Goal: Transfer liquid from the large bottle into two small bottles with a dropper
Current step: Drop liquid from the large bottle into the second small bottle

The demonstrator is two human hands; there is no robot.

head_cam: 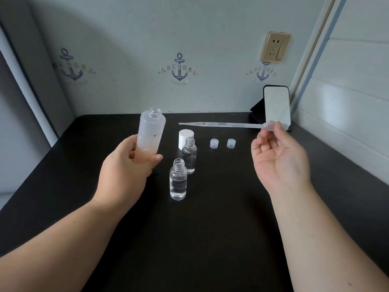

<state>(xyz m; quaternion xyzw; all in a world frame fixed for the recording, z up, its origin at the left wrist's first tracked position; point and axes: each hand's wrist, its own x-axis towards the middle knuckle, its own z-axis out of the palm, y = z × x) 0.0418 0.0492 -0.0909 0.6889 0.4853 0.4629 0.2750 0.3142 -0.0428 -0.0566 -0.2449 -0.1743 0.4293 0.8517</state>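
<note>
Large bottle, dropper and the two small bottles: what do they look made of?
Large bottle: frosted, translucent, likely plastic; the left hand shows blurred through it. Dropper: thin, milky, soft-looking plastic. Near small bottle and far small bottle: clear and glossy with sharp highlights; glass or hard plastic, cannot tell.

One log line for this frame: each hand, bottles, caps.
left hand: holds big bottle, uncapped | right hand: pinches dropper bulb | small bottles: open | caps: on table
</note>
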